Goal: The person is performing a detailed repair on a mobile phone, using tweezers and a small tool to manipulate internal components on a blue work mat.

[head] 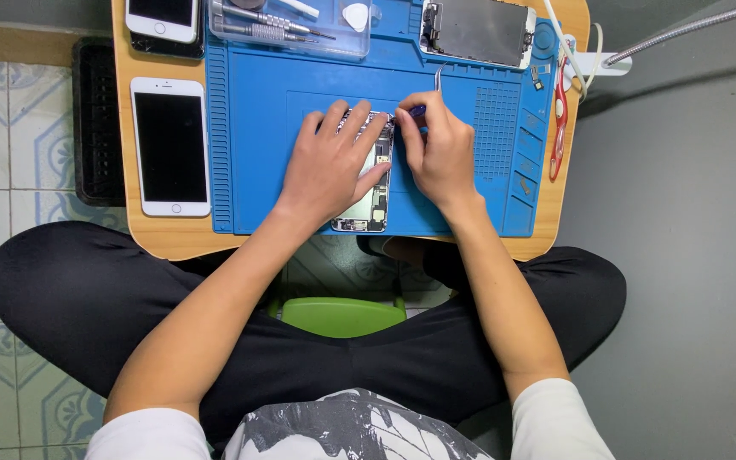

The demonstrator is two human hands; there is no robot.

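Opened phone [374, 192] lies mid-mat on the blue mat [257, 128], insides showing. Left hand [330, 162] is spread flat over it, pressing it down and hiding much of its upper half. Right hand [440, 149] is curled round a blue-handled tool [416, 111], tip at the phone's top edge. Just beside the mat lies a white phone [170, 145]; a screen panel [477, 32] and tool tray [291, 25] sit farther up.
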